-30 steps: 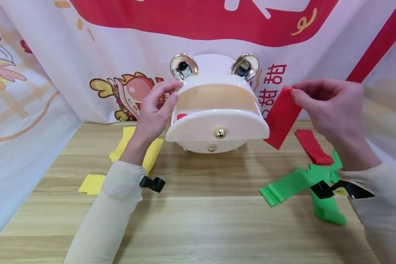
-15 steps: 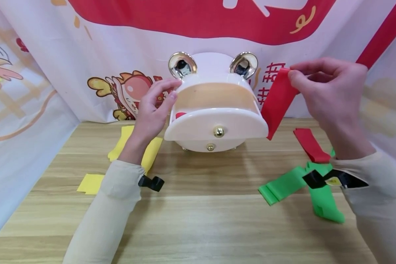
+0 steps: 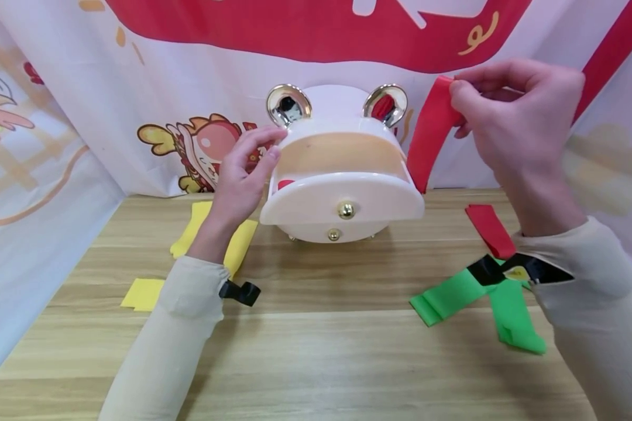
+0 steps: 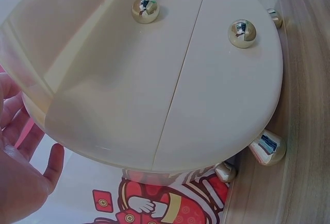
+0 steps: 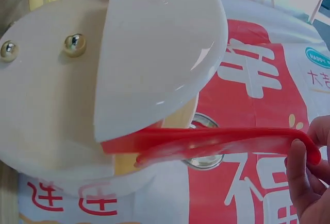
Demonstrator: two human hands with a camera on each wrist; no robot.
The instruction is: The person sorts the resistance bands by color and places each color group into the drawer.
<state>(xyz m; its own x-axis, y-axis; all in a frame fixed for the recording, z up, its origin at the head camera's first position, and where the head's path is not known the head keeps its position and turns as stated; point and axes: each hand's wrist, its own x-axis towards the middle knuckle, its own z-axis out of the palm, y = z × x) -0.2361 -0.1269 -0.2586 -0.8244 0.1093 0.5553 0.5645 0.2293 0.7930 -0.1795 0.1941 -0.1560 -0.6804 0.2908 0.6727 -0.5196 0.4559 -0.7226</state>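
Observation:
A white box with two gold-rimmed round eyes [image 3: 339, 99] stands at the back of the table, its upper drawer [image 3: 305, 202] pulled out. A bit of red [image 3: 285, 183] shows in the drawer's left corner. My left hand [image 3: 242, 175] is at the box's left side, fingers loosely bent; in the left wrist view the fingertips go behind its edge. Up at the right, my right hand [image 3: 526, 117] pinches the top end of a red strip [image 3: 429, 134]. The strip hangs down beside the drawer's right side. In the right wrist view, the red strip [image 5: 232, 139] stretches from the fingers to the drawer's edge.
Yellow strips [image 3: 240, 248] lie on the wooden table [image 3: 316, 362] at the left, partly under my left arm. Another red strip [image 3: 490, 228] and several green strips [image 3: 447, 295] lie at the right, partly behind my right wrist. A printed curtain [image 3: 216, 70] hangs behind the box.
My right hand has risen, drawing the red strip upward and slightly left beside the drawer. My left hand stays by the box's left side.

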